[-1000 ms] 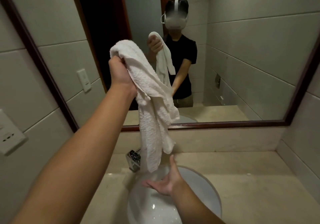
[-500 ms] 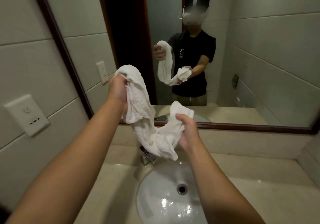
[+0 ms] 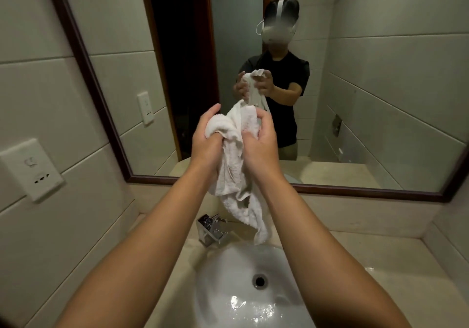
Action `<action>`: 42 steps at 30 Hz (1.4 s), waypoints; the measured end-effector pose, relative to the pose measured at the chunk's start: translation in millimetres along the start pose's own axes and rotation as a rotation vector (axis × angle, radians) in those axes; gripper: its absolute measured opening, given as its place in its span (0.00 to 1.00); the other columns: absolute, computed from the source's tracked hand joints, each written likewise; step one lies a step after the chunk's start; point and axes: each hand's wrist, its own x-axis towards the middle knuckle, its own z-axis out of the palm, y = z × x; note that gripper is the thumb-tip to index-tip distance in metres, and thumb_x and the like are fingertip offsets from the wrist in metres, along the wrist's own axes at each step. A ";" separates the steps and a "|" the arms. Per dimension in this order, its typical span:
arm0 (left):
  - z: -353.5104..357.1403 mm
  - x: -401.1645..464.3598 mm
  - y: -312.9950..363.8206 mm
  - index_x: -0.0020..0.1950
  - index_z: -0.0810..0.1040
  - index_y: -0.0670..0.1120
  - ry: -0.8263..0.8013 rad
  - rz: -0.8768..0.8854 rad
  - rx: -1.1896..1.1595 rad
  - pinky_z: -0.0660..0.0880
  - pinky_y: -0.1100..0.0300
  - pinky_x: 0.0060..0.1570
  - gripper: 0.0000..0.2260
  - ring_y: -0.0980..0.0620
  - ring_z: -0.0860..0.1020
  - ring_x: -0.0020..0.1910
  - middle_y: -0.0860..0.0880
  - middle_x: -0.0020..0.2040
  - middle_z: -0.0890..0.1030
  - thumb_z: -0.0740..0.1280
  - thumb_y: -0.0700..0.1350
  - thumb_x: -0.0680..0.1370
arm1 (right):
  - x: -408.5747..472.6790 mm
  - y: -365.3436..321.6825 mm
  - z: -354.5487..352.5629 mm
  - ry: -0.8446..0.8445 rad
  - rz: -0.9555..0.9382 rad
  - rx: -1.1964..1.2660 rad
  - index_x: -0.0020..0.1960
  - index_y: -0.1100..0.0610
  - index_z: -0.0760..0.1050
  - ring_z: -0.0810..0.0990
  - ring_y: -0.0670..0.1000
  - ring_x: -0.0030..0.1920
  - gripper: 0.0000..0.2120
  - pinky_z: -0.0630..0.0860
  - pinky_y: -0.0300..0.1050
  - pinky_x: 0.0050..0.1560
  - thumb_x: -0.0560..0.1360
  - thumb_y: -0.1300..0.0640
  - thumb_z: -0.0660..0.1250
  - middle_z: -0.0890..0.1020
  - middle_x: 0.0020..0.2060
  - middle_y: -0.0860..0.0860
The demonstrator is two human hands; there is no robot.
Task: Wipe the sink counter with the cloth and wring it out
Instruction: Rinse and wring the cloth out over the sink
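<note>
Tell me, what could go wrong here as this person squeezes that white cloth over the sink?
1. The cloth, gripped by the left hand and right hand, hangs over the basin's back edge near the faucet, so squeezed water may land on the counter rather than in the sink.
2. Its loose tail dangles beside the faucet and could catch on it.
</note>
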 end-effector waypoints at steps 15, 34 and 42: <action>4.1 1.2 5.9 0.50 0.79 0.45 0.059 -0.066 -0.329 0.78 0.48 0.44 0.17 0.42 0.79 0.41 0.42 0.42 0.79 0.74 0.34 0.64 | 1.3 26.7 -38.1 0.140 0.494 0.229 0.59 0.55 0.81 0.72 0.51 0.66 0.22 0.67 0.51 0.67 0.81 0.41 0.56 0.76 0.68 0.49; -21.0 3.8 2.1 0.48 0.78 0.46 0.379 -0.038 -0.346 0.82 0.51 0.41 0.13 0.46 0.82 0.41 0.44 0.43 0.80 0.75 0.34 0.68 | -32.1 76.2 -21.4 0.177 0.624 0.804 0.63 0.59 0.75 0.83 0.60 0.54 0.26 0.80 0.56 0.53 0.65 0.65 0.72 0.81 0.59 0.62; -32.4 -0.9 -59.6 0.43 0.78 0.46 0.629 -0.457 -0.142 0.75 0.61 0.35 0.08 0.50 0.80 0.36 0.47 0.42 0.83 0.75 0.40 0.68 | -45.9 32.1 -19.2 -0.383 -0.427 -0.524 0.46 0.51 0.79 0.72 0.43 0.49 0.17 0.67 0.31 0.49 0.59 0.61 0.75 0.76 0.47 0.46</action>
